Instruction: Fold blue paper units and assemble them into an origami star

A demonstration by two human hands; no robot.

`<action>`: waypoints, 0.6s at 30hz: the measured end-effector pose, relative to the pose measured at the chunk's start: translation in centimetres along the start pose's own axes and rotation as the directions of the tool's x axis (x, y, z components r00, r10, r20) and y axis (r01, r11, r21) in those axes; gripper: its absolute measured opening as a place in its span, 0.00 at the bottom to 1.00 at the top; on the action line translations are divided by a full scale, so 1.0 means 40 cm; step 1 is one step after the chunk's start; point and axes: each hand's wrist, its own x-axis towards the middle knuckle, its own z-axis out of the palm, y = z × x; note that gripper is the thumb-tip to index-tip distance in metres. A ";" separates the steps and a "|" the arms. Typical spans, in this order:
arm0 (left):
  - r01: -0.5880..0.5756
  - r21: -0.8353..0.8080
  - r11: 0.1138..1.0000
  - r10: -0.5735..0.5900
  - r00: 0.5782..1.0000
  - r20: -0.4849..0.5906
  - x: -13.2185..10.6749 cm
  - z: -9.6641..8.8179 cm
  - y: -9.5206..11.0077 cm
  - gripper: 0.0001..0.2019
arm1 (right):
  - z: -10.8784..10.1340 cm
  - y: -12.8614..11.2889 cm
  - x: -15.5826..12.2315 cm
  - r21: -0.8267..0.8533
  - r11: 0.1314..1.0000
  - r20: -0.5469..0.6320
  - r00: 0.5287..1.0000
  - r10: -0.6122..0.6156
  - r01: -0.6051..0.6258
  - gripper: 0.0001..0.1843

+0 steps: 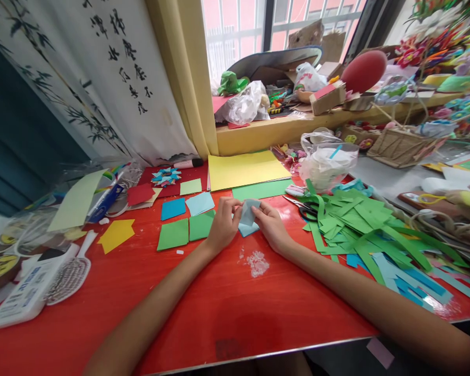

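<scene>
Between my two hands I hold up a small pale blue piece of paper point(251, 210) above the red table. My left hand point(227, 218) pinches its left side, and my right hand point(271, 222) grips its right edge. Just beneath lies another light blue sheet point(247, 230), partly covered by the held paper and my fingers; I cannot tell whether the two are joined. Left of my left hand sit stacks of square paper: green squares point(173, 234), a darker blue stack point(173, 209) and light blue squares point(200, 203). White scraps point(257, 263) are scattered in front of my hands.
Scissors point(307, 210) lie right of my right hand, beside a heap of green paper strips point(352, 219) and blue strips point(411, 282). Yellow sheets point(246, 169) lie behind. A hairbrush point(70, 274) and white bottle point(31, 292) are at left. A plastic cup point(329, 164) stands behind the scissors.
</scene>
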 end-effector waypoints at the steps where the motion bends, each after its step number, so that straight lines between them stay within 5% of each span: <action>1: 0.012 -0.007 1.000 -0.011 0.999 0.038 0.001 0.000 0.000 0.05 | -0.001 0.001 -0.001 -0.014 1.000 0.003 1.000 0.005 -0.005 0.11; 6: -0.137 0.063 0.989 0.120 0.970 0.213 0.000 0.003 0.011 0.11 | -0.004 -0.006 -0.012 -0.092 0.996 0.031 0.999 -0.018 0.021 0.13; 13: -0.253 0.225 0.941 0.221 0.962 0.158 -0.002 0.003 0.011 0.13 | -0.003 -0.003 -0.010 -0.079 0.997 -0.020 0.999 0.026 -0.027 0.13; 18: -0.175 0.323 0.930 0.136 0.981 0.139 -0.001 0.011 0.005 0.14 | 0.006 -0.003 -0.005 0.005 0.997 -0.035 0.996 0.078 -0.078 0.12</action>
